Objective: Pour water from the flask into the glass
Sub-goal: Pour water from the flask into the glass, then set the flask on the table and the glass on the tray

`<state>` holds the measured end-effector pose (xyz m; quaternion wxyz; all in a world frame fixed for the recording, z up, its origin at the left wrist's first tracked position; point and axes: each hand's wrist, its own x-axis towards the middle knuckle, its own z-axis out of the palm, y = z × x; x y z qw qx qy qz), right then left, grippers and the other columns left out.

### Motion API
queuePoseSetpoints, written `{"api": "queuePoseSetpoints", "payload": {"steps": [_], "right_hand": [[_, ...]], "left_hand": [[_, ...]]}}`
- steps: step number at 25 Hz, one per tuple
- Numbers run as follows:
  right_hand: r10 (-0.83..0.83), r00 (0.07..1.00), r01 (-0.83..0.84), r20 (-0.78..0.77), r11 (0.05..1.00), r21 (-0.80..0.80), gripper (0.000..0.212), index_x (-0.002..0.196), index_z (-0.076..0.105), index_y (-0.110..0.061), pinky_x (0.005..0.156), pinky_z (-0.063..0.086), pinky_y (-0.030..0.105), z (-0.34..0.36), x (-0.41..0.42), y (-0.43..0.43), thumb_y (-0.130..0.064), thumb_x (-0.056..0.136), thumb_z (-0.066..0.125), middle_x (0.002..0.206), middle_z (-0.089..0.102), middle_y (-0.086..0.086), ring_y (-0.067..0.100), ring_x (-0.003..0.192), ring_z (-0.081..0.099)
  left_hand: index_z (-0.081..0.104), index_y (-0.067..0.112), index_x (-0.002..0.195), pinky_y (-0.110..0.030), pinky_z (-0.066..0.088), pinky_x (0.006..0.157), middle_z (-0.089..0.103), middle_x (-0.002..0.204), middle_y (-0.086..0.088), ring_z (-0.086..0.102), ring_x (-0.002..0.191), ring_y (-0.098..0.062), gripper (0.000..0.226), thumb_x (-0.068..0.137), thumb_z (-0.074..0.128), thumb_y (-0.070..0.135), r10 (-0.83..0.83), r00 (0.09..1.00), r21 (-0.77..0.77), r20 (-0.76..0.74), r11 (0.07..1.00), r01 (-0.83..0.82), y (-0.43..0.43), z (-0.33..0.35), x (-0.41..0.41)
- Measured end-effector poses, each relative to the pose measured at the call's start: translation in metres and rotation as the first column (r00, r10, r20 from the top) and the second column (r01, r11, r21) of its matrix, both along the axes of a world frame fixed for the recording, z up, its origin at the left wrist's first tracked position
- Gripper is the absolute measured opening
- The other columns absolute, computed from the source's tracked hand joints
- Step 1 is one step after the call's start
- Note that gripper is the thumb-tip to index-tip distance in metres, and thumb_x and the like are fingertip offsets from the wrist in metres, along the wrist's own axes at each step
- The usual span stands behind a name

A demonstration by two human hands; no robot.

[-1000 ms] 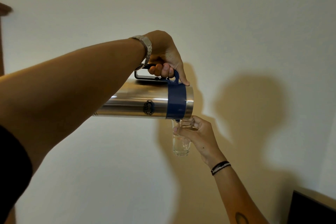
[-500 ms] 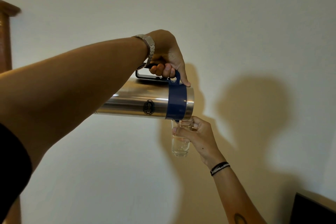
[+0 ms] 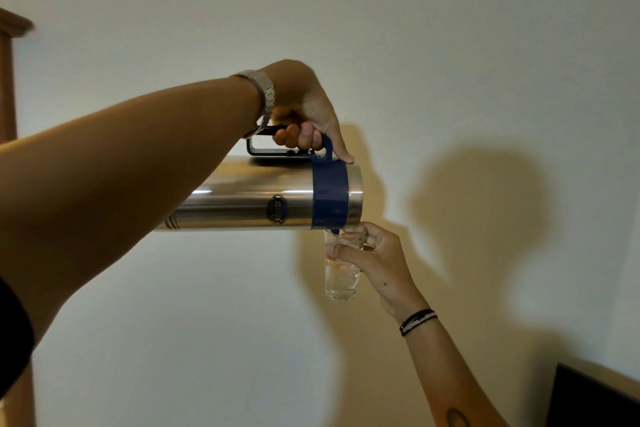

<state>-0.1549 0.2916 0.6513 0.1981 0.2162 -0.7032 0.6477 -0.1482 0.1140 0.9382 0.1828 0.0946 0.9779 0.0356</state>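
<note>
Steel and blue plastic made up the cylindrical flask, which lay tipped nearly level in mid-air before a pale plain wall. Its blue-collared mouth sat directly over the rim of a small clear drinking glass. The left hand was closed round the flask's dark handle, fingers curled under it and thumb pressed on the blue collar, a silver metal watch on that wrist. The right hand gripped the glass near its top, holding it upright just under the flask. Clear water filled the lower part of the glass. A black-and-white corded bracelet circled the right wrist.
</note>
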Motion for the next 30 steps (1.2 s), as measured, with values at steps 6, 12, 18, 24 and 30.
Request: {"api": "queuePoseSetpoints", "payload": {"steps": [6,12,18,24,30], "right_hand": [[-0.004,0.999,0.004,0.040,1.000,-0.018,0.048,0.110,0.083,-0.024,0.091,0.068,0.047,0.008,0.002,0.008,-0.030,0.067,0.103,0.109,0.087,0.004,0.032,0.106,0.082],[-0.032,0.998,0.033,0.052,0.999,-0.031,0.043,0.113,0.082,-0.016,0.098,0.065,0.060,0.029,-0.001,0.007,-0.017,0.074,0.101,0.113,0.087,0.013,0.036,0.108,0.083],[-0.032,0.996,0.038,0.087,0.997,-0.064,0.043,0.116,0.079,-0.008,0.095,0.067,0.064,0.048,-0.010,0.007,-0.011,0.078,0.099,0.109,0.088,0.009,0.037,0.104,0.085],[-0.035,0.993,0.047,0.112,0.994,-0.101,0.047,0.121,0.079,-0.003,0.094,0.068,0.065,0.052,-0.019,0.019,-0.009,0.078,0.099,0.106,0.088,0.008,0.035,0.097,0.088],[-0.037,0.990,0.047,0.135,0.996,-0.073,0.049,0.124,0.078,-0.003,0.100,0.065,0.067,0.040,-0.030,0.023,-0.007,0.079,0.098,0.113,0.086,0.010,0.036,0.103,0.086]], "left_hand": [[0.047,0.024,0.049,-0.021,0.036,0.043,0.038,0.042,0.007,0.036,0.035,-0.012,0.065,0.086,0.080,0.066,-0.037,0.996,0.410,0.083,0.912,0.000,-0.062,-0.028,-0.009],[0.037,0.024,0.045,-0.017,0.028,0.032,0.031,0.037,0.005,0.028,0.027,-0.011,0.082,0.045,0.100,0.076,0.016,1.000,0.867,-0.020,0.499,0.009,-0.130,-0.119,-0.015],[0.036,0.024,0.043,-0.016,0.024,0.029,0.029,0.033,0.006,0.025,0.024,-0.009,0.069,0.076,0.080,0.065,0.205,0.979,0.997,0.019,-0.075,-0.004,-0.149,-0.222,-0.028],[0.037,0.024,0.041,-0.019,0.025,0.028,0.031,0.034,0.006,0.027,0.025,-0.008,0.067,0.087,0.071,0.060,0.249,0.968,0.967,0.013,-0.249,0.051,-0.148,-0.246,-0.034],[0.038,0.023,0.041,-0.018,0.025,0.030,0.033,0.034,0.006,0.029,0.025,-0.008,0.068,0.089,0.069,0.059,0.215,0.977,0.976,-0.004,-0.212,0.051,-0.148,-0.257,-0.041]]}}
